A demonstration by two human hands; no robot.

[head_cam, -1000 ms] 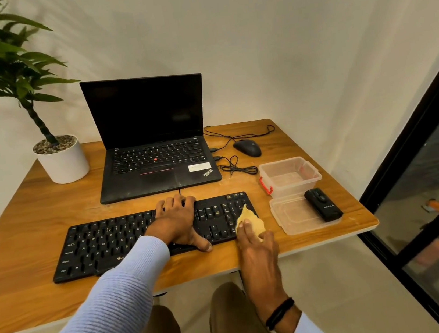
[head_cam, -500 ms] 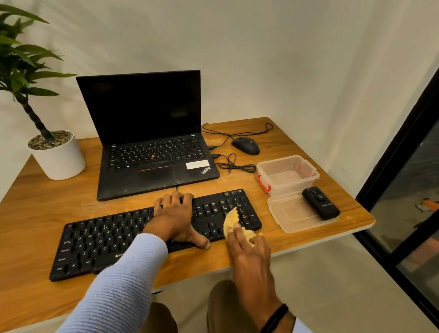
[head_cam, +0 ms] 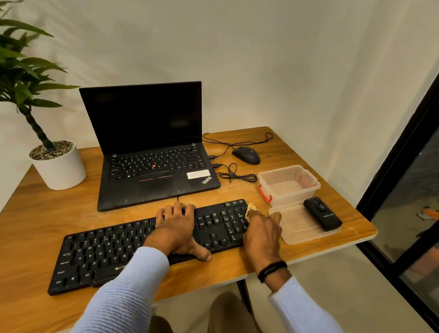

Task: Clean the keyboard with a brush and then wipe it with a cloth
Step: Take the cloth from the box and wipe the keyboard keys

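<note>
The right hand point(head_cam: 263, 235) is closed around a small crumpled yellowish cloth point(head_cam: 250, 209), only a scrap of which shows past the fingertips, pressed at the far right corner of the one flat black external keyboard point(head_cam: 128, 247). The left hand point(head_cam: 178, 232) lies flat and spread on the keyboard's middle, fingers over the far edge, thumb on the near edge, holding nothing. The keyboard sits along the near part of the wooden desk point(head_cam: 31, 221); both hands cover some of its keys. Just right of it stand two clear plastic pieces: one open box with red clips point(head_cam: 290, 184), seemingly empty, and one shallow lid point(head_cam: 300, 225) nearer, carrying one small black device point(head_cam: 323, 213) whose marking is too small to read. Farther off are one open black laptop point(head_cam: 151, 147) with a dark screen, one black wired mouse point(head_cam: 246, 155) with looped cables, and one green plant in a white pot point(head_cam: 57, 166), its leaves cut off at the left edge.
</note>
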